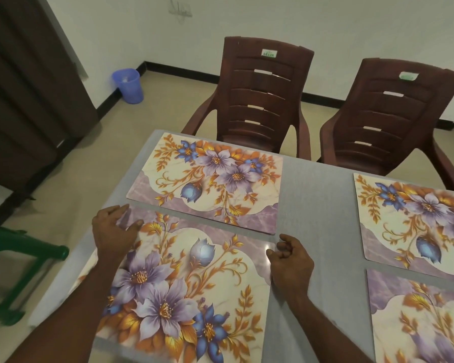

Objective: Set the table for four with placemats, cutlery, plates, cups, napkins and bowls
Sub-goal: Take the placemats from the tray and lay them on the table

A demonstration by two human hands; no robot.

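Several floral placemats lie flat on a grey table [315,205]. The near left placemat [184,289] is under both my hands. My left hand [113,229] rests on its far left corner with fingers spread flat. My right hand [290,260] touches its far right corner, fingers loosely curled, holding nothing. A second placemat [210,179] sits just beyond it. Two more placemats lie at the right, one far [414,224] and one near [419,318], both cut by the frame edge. No cutlery, plates, cups, napkins or bowls are in view.
Two brown plastic chairs [262,100] [393,119] stand at the table's far side. A blue bin [129,85] sits on the floor by the wall. A green plastic chair [19,255] stands at the left, and a dark door [24,87] behind it.
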